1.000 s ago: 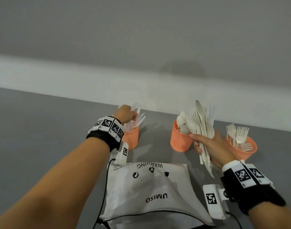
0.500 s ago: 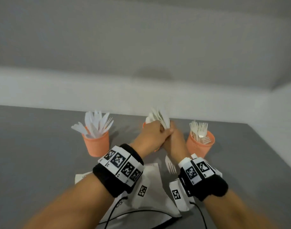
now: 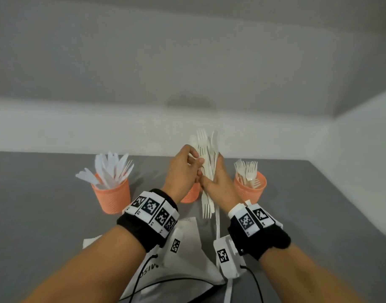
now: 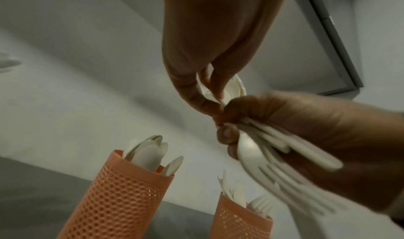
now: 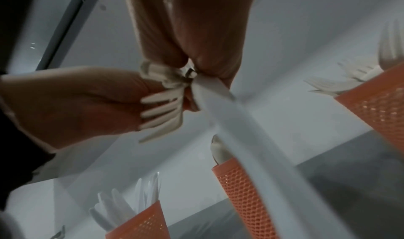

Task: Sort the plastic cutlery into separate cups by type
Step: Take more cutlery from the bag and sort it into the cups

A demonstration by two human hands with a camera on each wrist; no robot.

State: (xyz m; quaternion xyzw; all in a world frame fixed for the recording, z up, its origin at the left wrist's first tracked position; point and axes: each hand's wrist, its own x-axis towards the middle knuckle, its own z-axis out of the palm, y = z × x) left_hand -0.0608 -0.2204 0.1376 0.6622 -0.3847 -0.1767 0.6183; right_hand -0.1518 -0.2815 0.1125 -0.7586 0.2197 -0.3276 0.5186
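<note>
My right hand (image 3: 216,182) grips a bundle of mixed white cutlery (image 3: 207,162), upright above the middle cup. A fork and a knife hang out of its underside. My left hand (image 3: 195,166) pinches a spoon (image 4: 230,91) at the top of that bundle. Three orange mesh cups stand in a row on the grey table. The left cup (image 3: 113,196) holds knives. The middle cup (image 3: 191,194), mostly hidden behind my hands, holds spoons (image 4: 148,152). The right cup (image 3: 252,191) holds forks.
A white plastic bag (image 3: 187,243) lies on the table (image 3: 45,204) just in front of the cups, under my wrists. Black cables run from both wrist cameras. The wall rises right behind the cups. The table's right edge is near the fork cup.
My left hand left the knife cup and came across to the bundle, where it now pinches a spoon. The right hand has lifted the bundle slightly.
</note>
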